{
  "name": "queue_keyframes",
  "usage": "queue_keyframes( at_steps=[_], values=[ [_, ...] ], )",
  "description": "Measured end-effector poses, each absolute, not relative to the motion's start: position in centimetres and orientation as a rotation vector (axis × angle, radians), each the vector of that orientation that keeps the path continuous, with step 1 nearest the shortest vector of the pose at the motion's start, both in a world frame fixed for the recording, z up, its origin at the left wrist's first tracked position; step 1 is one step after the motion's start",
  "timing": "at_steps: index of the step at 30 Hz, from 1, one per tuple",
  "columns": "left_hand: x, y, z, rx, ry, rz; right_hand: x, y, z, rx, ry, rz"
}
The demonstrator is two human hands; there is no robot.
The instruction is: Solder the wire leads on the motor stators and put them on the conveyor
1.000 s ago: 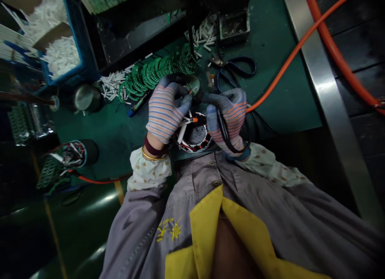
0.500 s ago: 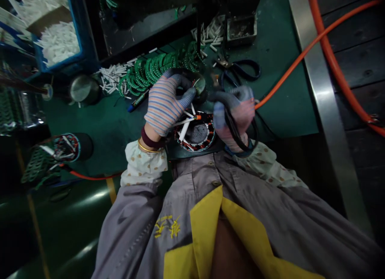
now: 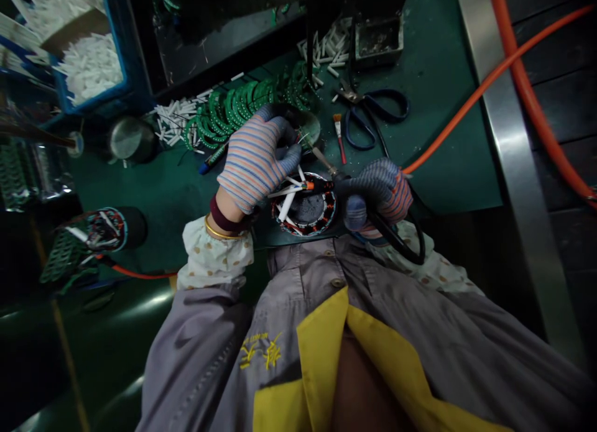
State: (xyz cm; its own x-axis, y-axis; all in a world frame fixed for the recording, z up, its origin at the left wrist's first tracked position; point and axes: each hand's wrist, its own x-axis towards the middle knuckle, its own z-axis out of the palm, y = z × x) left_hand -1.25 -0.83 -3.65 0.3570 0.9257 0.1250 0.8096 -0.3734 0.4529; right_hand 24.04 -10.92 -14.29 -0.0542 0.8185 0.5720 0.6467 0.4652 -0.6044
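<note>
My left hand, in a striped glove, is closed, thumb and fingers pinching a thin pale wire. Beside its fingertips lies a small green piece, partly hidden, against a round greyish disc. My gloved right hand is wrapped round a soldering iron with a thick black cord, its tip pointing at the wire end. Below and between my hands stands a ring-shaped motor stator with white sleeves and dark windings. An orange-ended cable in black sleeving lies across it.
Behind my hands are a row of green curved circuit boards, loose white tubes, blue-handled pliers, a small brush and a metal tray. A second stator stands left. An orange hose crosses the right side.
My right hand has shifted slightly right and turned, and the soldering iron's tip now points at the wire by my left fingertips. The brush now shows clearly. My left hand has barely moved.
</note>
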Motion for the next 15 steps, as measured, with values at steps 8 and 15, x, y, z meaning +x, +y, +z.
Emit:
queue_keyframes(
  at_steps=[8, 15],
  values=[
    [-2.0, -0.6, -4.9, 2.227, 1.544, 0.537, 23.7, -10.6, -15.8, -1.254, -1.768, 0.19],
    [-0.5, -1.3, -3.6, 2.155, 1.595, 0.52, 23.1, -10.5, -15.5, -1.258, -1.68, 0.192]
  ],
)
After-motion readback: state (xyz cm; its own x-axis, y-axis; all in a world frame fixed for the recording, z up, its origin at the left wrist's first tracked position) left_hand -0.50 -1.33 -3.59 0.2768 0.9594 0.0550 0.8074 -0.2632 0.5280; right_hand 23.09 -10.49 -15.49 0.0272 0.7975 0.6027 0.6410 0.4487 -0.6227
